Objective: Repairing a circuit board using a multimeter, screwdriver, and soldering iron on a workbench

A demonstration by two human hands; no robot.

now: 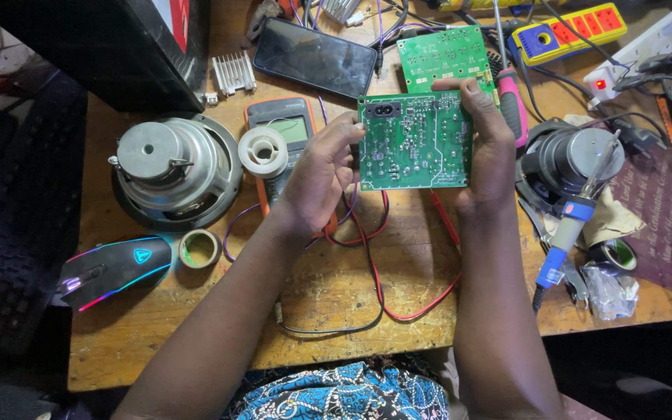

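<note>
- Mouse (114, 270), black with lit coloured edges: parked at the near left of the wooden table (328, 288), out of the working area
- Tape roll (199, 249), small: flat just beside the mouse
- Speaker driver (174, 167): laid magnet-up, cone down, so it sits steady
- Solder spool (263, 152): resting on the orange multimeter (289, 128), close to the hands for quick reach
- Red and black test leads (375, 264): trailing loose from the meter across the table under the hands
- Left hand (316, 179): fingers curled, fingertips pinching the left edge of the board
- Green circuit board (415, 141): held above the table centre between both hands, solder side tilted up toward the camera, apparently for inspection
- Right hand (488, 155): fingers wrapped over the top right corner, thumb along the right edge, steadying the board
- Second green board (445, 53): lying flat behind, beside a dark phone (314, 56)
- Soldering iron (573, 222), blue handle: propped on a second speaker (573, 159) at right, tip kept off the wood
</note>
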